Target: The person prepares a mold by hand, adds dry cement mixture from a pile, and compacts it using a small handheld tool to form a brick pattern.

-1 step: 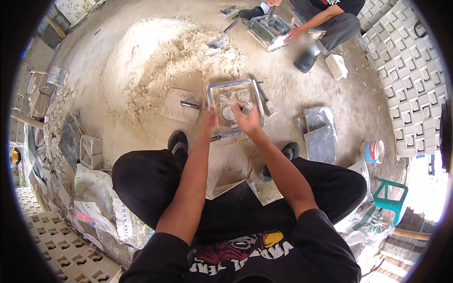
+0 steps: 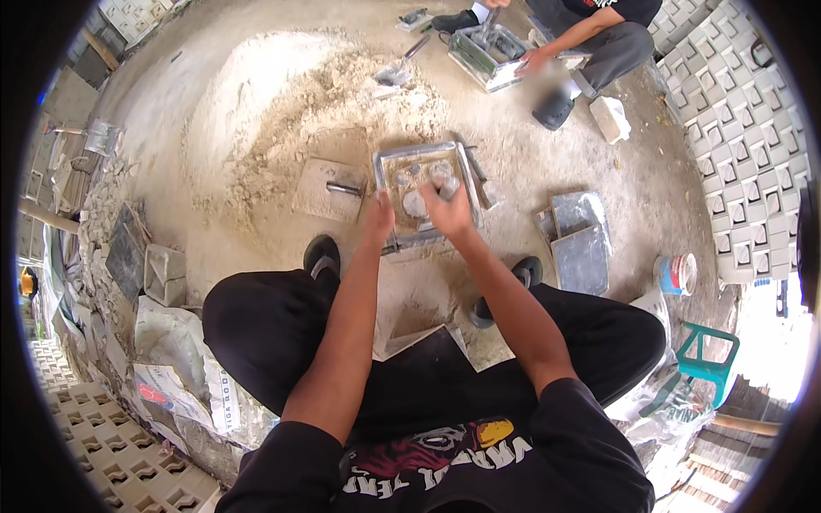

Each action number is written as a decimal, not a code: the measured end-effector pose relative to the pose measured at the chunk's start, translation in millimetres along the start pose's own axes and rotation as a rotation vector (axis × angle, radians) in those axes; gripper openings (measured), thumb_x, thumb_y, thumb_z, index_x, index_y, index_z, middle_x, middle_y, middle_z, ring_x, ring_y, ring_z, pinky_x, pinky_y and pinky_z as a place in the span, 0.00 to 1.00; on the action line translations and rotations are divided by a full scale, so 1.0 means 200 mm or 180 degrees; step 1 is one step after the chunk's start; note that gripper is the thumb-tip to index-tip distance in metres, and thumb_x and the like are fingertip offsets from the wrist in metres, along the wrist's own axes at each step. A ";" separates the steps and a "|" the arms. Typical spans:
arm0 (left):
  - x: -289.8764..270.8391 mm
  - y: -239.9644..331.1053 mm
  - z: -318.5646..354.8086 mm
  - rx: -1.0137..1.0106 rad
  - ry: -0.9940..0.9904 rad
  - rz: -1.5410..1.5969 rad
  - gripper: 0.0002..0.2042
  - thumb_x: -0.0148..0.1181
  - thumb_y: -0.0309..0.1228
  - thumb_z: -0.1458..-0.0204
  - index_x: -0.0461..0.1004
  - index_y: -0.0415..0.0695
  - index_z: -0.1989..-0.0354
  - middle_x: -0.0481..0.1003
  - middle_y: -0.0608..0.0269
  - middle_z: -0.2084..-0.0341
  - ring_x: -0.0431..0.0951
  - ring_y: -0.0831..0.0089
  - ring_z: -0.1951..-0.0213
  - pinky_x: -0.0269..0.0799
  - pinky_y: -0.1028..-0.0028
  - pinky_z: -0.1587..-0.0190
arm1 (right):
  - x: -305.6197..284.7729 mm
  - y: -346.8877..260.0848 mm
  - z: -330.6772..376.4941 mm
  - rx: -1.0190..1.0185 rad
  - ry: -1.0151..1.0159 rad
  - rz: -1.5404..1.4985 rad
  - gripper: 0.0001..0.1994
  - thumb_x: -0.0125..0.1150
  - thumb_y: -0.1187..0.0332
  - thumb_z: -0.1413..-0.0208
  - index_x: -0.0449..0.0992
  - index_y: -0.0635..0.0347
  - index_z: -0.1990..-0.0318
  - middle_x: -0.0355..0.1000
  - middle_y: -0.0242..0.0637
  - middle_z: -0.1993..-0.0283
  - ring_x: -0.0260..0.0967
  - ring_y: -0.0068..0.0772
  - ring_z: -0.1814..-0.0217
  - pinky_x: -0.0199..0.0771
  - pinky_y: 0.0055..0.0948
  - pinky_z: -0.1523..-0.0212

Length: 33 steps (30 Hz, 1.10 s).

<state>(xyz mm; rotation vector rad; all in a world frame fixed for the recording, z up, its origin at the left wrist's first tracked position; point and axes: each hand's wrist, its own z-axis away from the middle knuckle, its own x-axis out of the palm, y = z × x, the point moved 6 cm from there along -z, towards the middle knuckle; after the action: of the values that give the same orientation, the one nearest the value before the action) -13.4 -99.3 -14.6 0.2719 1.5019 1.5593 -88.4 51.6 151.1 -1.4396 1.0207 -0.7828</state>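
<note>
A square metal mould (image 2: 469,175) with a raised rim lies on the ground in front of me. Several round shapes stand out of the sandy powder inside it. My left hand (image 2: 380,220) grips the mould's left rim, its thumb along the edge. Over the right half of the mould, my right hand (image 2: 451,212) is closed around a short, greyish, rod-like tool (image 2: 450,185); its lower end is hidden and motion blurs it slightly. Left of the mould lies a flat, dusty square plate (image 2: 316,190) with a metal handle (image 2: 344,188) on top.
Beyond is a heap of pale powder (image 2: 274,94) with a trowel (image 2: 393,75). A co-worker's hand (image 2: 536,61) rests at another mould (image 2: 487,73) at the far right. Dark plates (image 2: 581,256), a bucket (image 2: 676,274) and a green stool (image 2: 710,355) stand right. A bar lies beside my mould.
My right hand and the rod-like tool have shifted slightly, with the tool's top now a little farther from me. My left hand stays at the mould's rim.
</note>
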 end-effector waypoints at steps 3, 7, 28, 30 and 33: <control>0.01 0.10 0.08 -0.0020 0.0219 -0.0119 0.35 0.24 0.55 0.39 0.70 0.35 0.48 0.70 0.33 0.53 0.68 0.39 0.47 0.60 0.54 0.43 | -0.08 -0.09 0.01 0.0217 -0.0213 -0.0193 0.17 0.53 0.74 0.46 0.60 0.56 0.86 0.57 0.20 0.83 0.52 0.12 0.78 0.49 0.22 0.80; 0.02 0.20 0.10 -0.0062 0.0076 -0.0079 0.33 0.26 0.51 0.39 0.70 0.33 0.51 0.72 0.32 0.56 0.69 0.39 0.49 0.62 0.53 0.46 | -0.08 -0.04 0.04 0.0120 -0.0304 0.0095 0.18 0.53 0.74 0.46 0.58 0.57 0.86 0.53 0.19 0.84 0.47 0.11 0.79 0.48 0.24 0.81; 0.06 -0.09 0.03 -0.1882 -0.0094 0.2282 0.32 0.27 0.54 0.43 0.61 0.48 0.37 0.68 0.49 0.44 0.66 0.55 0.43 0.52 0.50 0.39 | 0.16 -0.01 -0.02 0.0097 -0.0262 0.0147 0.15 0.54 0.75 0.47 0.60 0.59 0.84 0.54 0.18 0.83 0.47 0.10 0.78 0.48 0.23 0.81; 0.05 -0.13 0.01 -0.1578 -0.0071 0.2181 0.31 0.28 0.53 0.44 0.61 0.48 0.38 0.68 0.50 0.45 0.66 0.56 0.44 0.52 0.49 0.40 | 0.16 -0.10 0.00 -0.0027 -0.0312 -0.0049 0.15 0.55 0.75 0.47 0.60 0.58 0.84 0.54 0.18 0.83 0.47 0.10 0.78 0.48 0.23 0.81; 0.09 -0.15 0.01 -0.1593 0.0067 0.2227 0.31 0.29 0.52 0.43 0.65 0.43 0.42 0.72 0.51 0.54 0.69 0.62 0.56 0.60 0.63 0.49 | 0.15 -0.02 0.07 -0.0085 -0.0672 0.0067 0.15 0.56 0.75 0.47 0.60 0.59 0.84 0.54 0.19 0.82 0.47 0.10 0.78 0.49 0.23 0.81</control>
<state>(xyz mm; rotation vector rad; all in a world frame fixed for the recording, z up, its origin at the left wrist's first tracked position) -8.2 -90.1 -47.8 0.5218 1.0160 2.4326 -63.6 29.7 149.7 -1.4972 0.8856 -0.5896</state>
